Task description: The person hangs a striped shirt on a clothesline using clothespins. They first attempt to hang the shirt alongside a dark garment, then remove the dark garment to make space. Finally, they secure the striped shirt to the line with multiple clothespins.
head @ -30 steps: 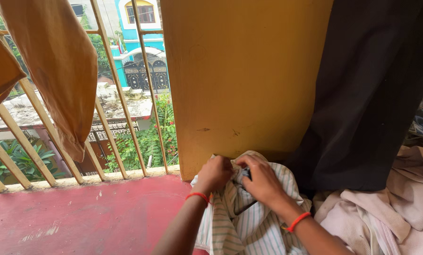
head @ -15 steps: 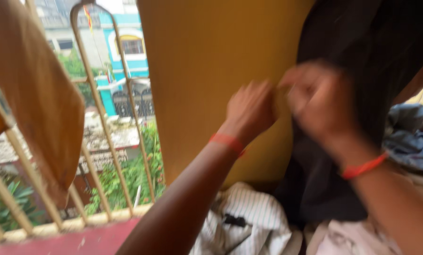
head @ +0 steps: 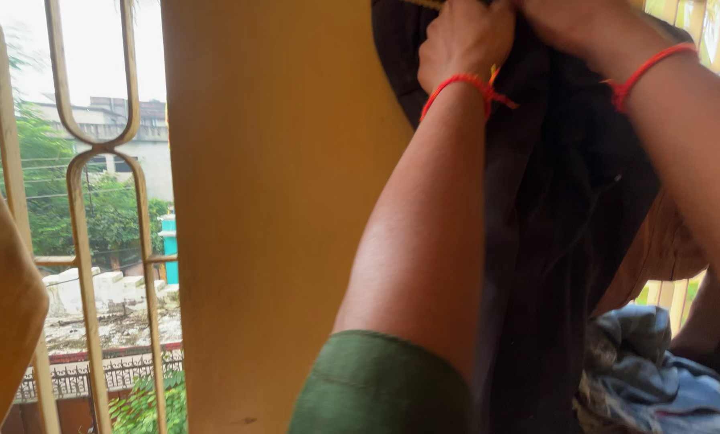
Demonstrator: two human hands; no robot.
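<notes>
A dark black hanging cloth point(head: 553, 265) drapes down from twelve o'clock, soft and creased. The left hand point(head: 466, 38) is clenched on its top edge; the right hand point(head: 573, 20), just beside at one o'clock, grasps it too. At nine o'clock a smooth mustard-yellow pillar point(head: 271, 217), then a curved cream metal grille point(head: 86, 209). Crumpled blue-grey fabric point(head: 649, 378) lies at five o'clock.
</notes>
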